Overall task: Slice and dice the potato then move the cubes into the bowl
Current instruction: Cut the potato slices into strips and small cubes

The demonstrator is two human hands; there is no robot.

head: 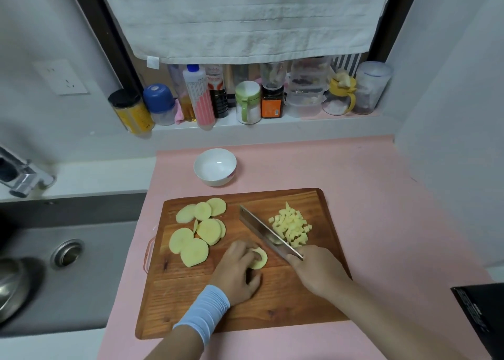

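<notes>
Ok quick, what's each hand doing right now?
Left hand: curled fingers hold a potato slice.
Right hand: grips the knife.

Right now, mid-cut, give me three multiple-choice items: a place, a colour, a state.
1. What colour is the bowl? A white; B green; C black.
2. Where do the potato cubes lie? A in the bowl; B on the board, right of the knife; C in the sink.
3. What is the right hand doing? A resting open; B gripping the knife; C lifting the bowl.
Answers: A, its inside shows white; B, the pile sits beside the blade; B, its fingers close round the knife.
</notes>
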